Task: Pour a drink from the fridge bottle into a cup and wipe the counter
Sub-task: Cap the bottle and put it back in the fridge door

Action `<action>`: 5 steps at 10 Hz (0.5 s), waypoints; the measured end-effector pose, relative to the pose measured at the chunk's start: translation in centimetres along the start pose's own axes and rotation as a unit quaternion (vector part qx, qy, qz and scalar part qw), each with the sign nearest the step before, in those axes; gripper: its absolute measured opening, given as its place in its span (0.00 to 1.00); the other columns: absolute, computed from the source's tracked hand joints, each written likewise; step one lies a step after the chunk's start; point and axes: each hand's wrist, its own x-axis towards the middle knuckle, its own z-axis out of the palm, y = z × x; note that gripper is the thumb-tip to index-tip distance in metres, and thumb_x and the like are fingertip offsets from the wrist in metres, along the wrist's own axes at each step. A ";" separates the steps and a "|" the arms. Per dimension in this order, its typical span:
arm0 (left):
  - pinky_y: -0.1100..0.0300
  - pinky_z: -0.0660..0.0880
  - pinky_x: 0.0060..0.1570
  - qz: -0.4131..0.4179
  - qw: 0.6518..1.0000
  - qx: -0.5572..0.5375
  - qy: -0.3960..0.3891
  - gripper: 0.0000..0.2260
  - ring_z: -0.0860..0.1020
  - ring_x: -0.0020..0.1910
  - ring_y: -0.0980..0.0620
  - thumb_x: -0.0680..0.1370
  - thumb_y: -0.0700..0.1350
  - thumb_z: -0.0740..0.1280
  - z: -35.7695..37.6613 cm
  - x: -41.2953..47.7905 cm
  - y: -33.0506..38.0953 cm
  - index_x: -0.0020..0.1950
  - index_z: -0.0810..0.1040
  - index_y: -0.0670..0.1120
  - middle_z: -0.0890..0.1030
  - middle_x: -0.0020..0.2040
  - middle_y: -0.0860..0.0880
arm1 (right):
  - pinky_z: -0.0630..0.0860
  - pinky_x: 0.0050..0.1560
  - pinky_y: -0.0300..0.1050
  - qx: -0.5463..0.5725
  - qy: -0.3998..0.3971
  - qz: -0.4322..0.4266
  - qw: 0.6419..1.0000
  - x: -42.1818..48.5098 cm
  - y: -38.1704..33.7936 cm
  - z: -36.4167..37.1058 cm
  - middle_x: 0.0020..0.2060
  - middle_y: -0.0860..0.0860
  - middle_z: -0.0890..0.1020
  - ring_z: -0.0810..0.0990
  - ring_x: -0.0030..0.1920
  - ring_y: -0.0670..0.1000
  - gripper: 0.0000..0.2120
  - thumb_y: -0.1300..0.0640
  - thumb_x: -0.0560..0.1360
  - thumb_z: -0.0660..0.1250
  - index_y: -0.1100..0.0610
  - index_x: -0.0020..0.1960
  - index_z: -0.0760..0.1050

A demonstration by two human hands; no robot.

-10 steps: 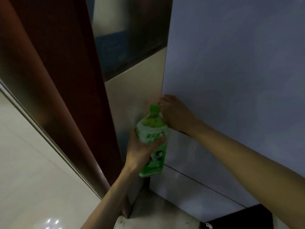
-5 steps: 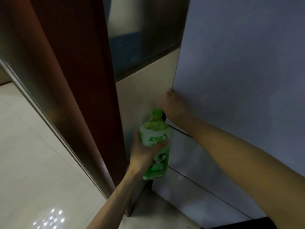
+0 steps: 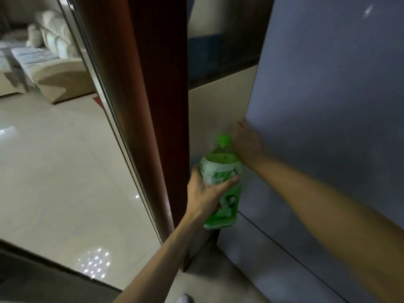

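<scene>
The left hand (image 3: 206, 193) grips a green bottle (image 3: 222, 169) around its labelled middle, thumb across the front of the label and the fingers (image 3: 229, 182) wrapped round it; the bottle stands nearly upright in the air, its green cap (image 3: 223, 139) on, pale liquid filling it up to the neck; it hangs just in front of the gap between a dark wooden door frame (image 3: 148, 106) and the grey fridge door (image 3: 328, 106). The right hand (image 3: 247, 143) lies against the fridge door at its left edge, just above and behind the bottle's cap; its fingertips reach the edge and go out of sight there, so whether they hook round it or press flat cannot be told. Left of the frame lies a glossy pale floor (image 3: 65, 171) with light spots; a cream sofa (image 3: 54, 62) stands far back.
</scene>
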 end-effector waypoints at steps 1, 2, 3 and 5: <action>0.47 0.83 0.49 0.002 1.000 -0.009 0.022 0.37 0.85 0.48 0.52 0.56 0.61 0.82 -1.3 -1.7 -0.4 0.59 0.72 0.53 0.84 0.51 0.51 | 0.55 0.70 0.44 0.033 -0.239 -0.002 0.971 -0.3 0.5 2.3 0.67 0.62 0.73 0.67 0.70 0.58 0.17 0.63 0.78 0.59 0.67 0.65 0.73; 0.47 0.83 0.49 0.005 1.000 0.001 0.020 0.40 0.85 0.49 0.52 0.57 0.60 0.82 -2.7 -3.3 -0.5 0.64 0.70 0.52 0.84 0.52 0.51 | 0.50 0.72 0.43 -0.074 -0.264 -0.116 0.955 -1.7 -0.2 1.2 0.72 0.57 0.69 0.61 0.74 0.56 0.20 0.58 0.81 0.57 0.62 0.71 0.68; 0.47 0.83 0.48 0.002 1.000 0.000 0.017 0.38 0.85 0.49 0.52 0.60 0.56 0.83 -3.9 -4.8 -0.7 0.65 0.70 0.51 0.84 0.53 0.49 | 0.47 0.74 0.47 -0.257 -0.245 -0.229 0.906 -3.1 -2.8 -2.1 0.72 0.53 0.68 0.58 0.74 0.55 0.22 0.49 0.81 0.56 0.56 0.72 0.69; 0.42 0.83 0.48 -0.008 1.000 -0.008 0.007 0.36 0.85 0.49 0.47 0.62 0.54 0.83 -6.7 -7.3 -1.7 0.64 0.71 0.49 0.84 0.53 0.46 | 0.49 0.73 0.51 -0.299 -0.248 -0.298 0.872 -6.7 -6.4 -7.2 0.67 0.53 0.73 0.59 0.72 0.58 0.17 0.47 0.78 0.63 0.50 0.66 0.75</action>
